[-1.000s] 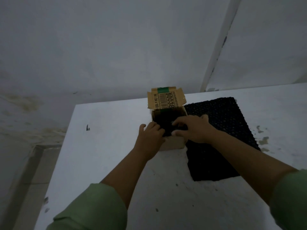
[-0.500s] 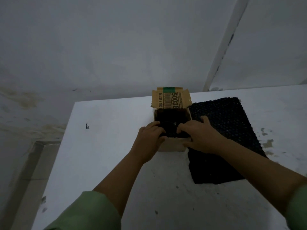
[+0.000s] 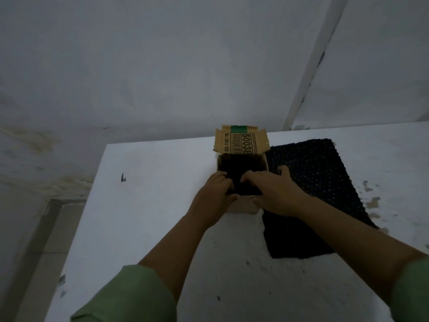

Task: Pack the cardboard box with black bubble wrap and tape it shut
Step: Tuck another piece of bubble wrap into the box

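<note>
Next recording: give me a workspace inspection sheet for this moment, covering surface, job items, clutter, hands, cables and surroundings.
Surface: white table, scuffed, with dark specks and stains near its right edge.
Job's things: cardboard box open, rear flap upright with a barcode label; black bubble wrap inside box; a second sheet of black bubble wrap flat on the table to the right of the box. No tape seen.
Clutter: nothing seen.
Hands: left hand and right hand both at the box's near edge, fingers curled onto the wrap inside.
Cables: nothing seen.
Surroundings: pale stained wall; dim lighting.
</note>
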